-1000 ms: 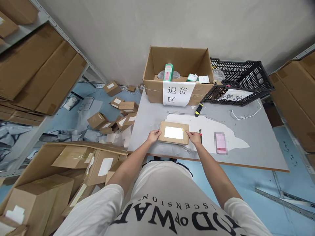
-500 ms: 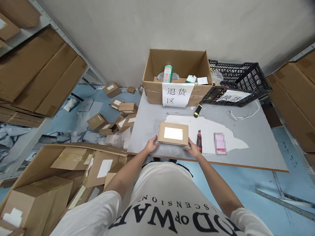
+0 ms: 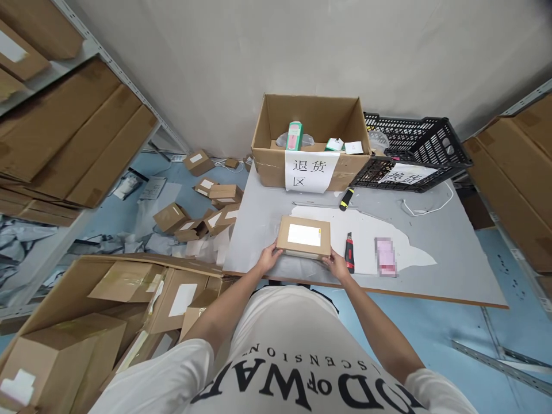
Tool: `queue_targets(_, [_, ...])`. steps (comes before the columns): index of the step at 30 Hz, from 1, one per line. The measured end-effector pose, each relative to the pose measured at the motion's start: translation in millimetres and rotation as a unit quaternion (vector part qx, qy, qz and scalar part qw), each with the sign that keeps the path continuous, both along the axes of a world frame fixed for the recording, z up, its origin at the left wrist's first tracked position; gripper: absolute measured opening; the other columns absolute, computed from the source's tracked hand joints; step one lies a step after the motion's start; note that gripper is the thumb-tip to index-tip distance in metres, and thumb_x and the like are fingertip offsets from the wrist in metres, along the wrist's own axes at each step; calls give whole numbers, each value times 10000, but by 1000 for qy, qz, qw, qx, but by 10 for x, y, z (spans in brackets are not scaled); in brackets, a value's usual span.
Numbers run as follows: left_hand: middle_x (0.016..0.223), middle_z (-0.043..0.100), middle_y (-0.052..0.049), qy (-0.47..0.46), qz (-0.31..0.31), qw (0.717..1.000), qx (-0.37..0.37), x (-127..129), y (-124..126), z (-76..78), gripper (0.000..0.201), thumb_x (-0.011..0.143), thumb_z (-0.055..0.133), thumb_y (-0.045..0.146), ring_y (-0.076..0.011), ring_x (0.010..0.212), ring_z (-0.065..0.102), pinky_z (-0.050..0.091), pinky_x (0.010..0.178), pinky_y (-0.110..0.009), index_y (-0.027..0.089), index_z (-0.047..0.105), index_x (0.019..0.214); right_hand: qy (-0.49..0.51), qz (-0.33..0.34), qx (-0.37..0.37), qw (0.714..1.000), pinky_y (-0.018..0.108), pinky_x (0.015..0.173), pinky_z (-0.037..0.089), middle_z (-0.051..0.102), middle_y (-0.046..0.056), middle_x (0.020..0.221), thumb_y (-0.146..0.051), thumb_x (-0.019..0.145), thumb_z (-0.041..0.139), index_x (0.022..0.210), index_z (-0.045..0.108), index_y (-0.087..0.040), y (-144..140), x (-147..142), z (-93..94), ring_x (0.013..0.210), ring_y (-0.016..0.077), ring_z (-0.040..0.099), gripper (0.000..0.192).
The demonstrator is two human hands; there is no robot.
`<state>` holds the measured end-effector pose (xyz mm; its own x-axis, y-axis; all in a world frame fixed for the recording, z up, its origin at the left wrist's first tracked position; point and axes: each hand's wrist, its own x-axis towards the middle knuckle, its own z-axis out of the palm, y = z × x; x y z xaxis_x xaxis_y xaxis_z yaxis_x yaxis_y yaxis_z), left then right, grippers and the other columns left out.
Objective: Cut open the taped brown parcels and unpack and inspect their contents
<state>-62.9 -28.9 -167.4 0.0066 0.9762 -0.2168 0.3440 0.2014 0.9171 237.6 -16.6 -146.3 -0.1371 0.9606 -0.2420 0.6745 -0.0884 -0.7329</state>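
Observation:
A small brown cardboard parcel with a white label on top lies near the front edge of the grey table. My left hand grips its near-left corner and my right hand grips its near-right corner. Crumpled clear plastic wrap lies under and in front of the parcel. A red and black utility knife rests on the table just right of my right hand.
At the table's back stand an open cardboard box with a paper sign and a black plastic crate. A yellow-black tool, a pink item and a white cable lie on the table. Boxes litter the floor at left.
Both hands slid from the parcel's sides to its near corners, uncovering the utility knife. The parcel stays in about the same spot.

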Motion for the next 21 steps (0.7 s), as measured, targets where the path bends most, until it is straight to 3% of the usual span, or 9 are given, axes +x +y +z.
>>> queue_targets(6, [1222,629,-85,16,22,998,50,-39,303,530,466,885,447,405,-226,1086,600,444,958,-345,144,571,1250,-6,-15,21,1000,312,748,458,722,69,958,-478,857,454,1149,649,-197,412,2,517,844,234,637,450])
queue_targets(10, [1152,669,-67,41,19,997,65,-75,565,718,477,886,435,434,-216,1022,624,461,905,-311,152,587,1240,-51,-21,38,998,279,725,431,729,62,905,-513,863,440,1044,699,-215,698,-27,808,832,217,636,434])
queue_targets(15, [1066,705,-44,88,25,996,23,-93,701,743,454,873,442,472,-211,979,633,460,856,-273,183,656,1149,-107,-5,4,994,251,673,401,714,55,769,-543,865,417,866,730,-212,843,-59,865,776,201,626,455])
queue_targets(21, [960,731,-33,104,32,993,-35,-66,709,612,422,858,458,471,-202,927,648,479,762,-243,181,707,1038,-136,-4,-41,990,247,637,402,709,58,726,-561,851,438,799,733,-213,883,-52,653,754,205,632,460])
